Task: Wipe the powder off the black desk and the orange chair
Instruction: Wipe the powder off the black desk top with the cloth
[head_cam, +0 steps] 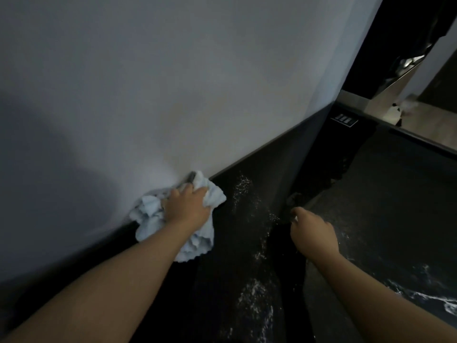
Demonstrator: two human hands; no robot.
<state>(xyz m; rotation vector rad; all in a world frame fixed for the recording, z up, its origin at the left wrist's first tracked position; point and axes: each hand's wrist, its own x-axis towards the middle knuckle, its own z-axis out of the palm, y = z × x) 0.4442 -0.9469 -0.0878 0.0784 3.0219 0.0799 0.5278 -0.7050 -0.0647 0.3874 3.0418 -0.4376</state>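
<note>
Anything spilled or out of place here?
Yes. White powder is strewn in streaks across the black desk, just right of the cloth that the left hand holds by the wall. More white streaks lie at the lower right.

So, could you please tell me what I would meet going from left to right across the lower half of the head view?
Left hand gripping the blue cloth → powder streak on the black desk → right hand → white smears at the lower right.
</note>
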